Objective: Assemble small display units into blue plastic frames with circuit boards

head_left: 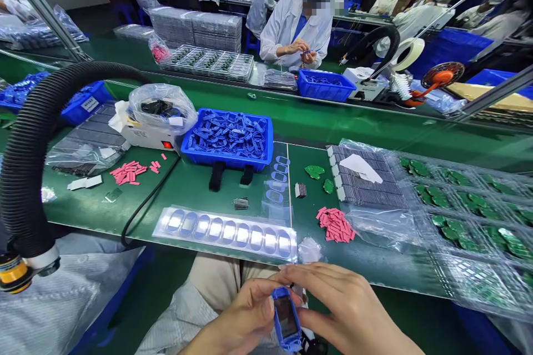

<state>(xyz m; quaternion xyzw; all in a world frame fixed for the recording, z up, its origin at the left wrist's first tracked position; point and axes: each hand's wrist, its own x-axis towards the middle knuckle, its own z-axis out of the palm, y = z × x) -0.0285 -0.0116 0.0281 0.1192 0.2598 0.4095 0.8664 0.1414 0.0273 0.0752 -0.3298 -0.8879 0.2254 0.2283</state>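
Note:
Low in front of me, over my lap, is a small blue plastic housing (281,294) with a dark rectangular screen (286,315) set in its face. My left hand (245,313) grips it from the left, thumb along its side. My right hand (343,299) closes on it from the right, thumb near its edge and fingers over its top; the fingertips are partly hidden. Just beyond the hands, a strip of clear oval films (229,233) lies along the bench edge. Red-pink foam strips (335,225) are heaped to the right of it.
A blue bin (268,144) of blue housings stands mid-bench. Green circuit boards (458,233) fill clear trays at right. A black flexible hose (25,166) arches at left. More pink strips (128,172) lie left. Across the bench, a co-worker (297,28) handles a small blue piece.

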